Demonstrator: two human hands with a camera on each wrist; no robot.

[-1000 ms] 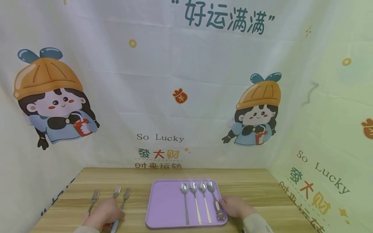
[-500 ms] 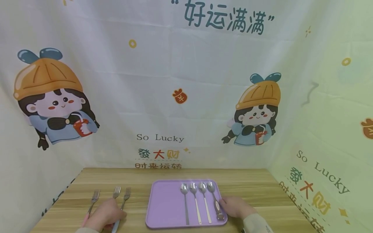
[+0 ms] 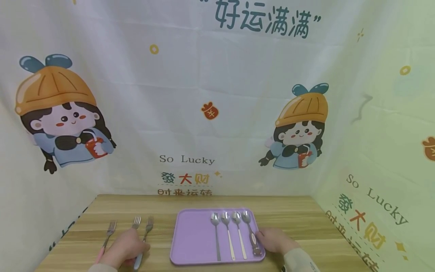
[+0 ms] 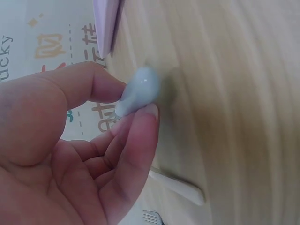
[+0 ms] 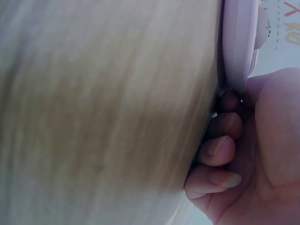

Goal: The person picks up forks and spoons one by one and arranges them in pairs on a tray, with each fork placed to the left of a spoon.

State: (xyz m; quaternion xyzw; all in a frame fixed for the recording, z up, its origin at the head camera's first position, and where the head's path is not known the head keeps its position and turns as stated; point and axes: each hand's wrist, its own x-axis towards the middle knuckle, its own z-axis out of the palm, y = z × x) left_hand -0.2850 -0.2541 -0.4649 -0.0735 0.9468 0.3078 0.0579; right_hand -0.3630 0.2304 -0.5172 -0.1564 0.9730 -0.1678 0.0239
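My left hand (image 3: 127,247) pinches a fork (image 3: 148,225) by its light-blue handle (image 4: 140,89), between thumb and fingers. The handle end is lifted a little off the table, with a shadow beside it. Partly covered by that hand, a second fork (image 3: 136,223) lies to the left; its pale handle (image 4: 180,188) shows in the left wrist view. Further left is a pink-handled fork (image 3: 109,231). At the right edge of a lilac tray (image 3: 190,238), my right hand (image 3: 276,241) holds the rim, its other fingers curled against the table.
Several spoons (image 3: 227,226) lie side by side on the tray's right half, bowls pointing away. The rightmost spoon (image 3: 253,241) has a brown figured handle. The wooden table (image 3: 289,211) ends at a printed cloth (image 3: 238,94) behind and at the sides.
My left hand has shifted slightly right with the blue-handled fork, away from the other two forks. The right hand and tray stay in place.
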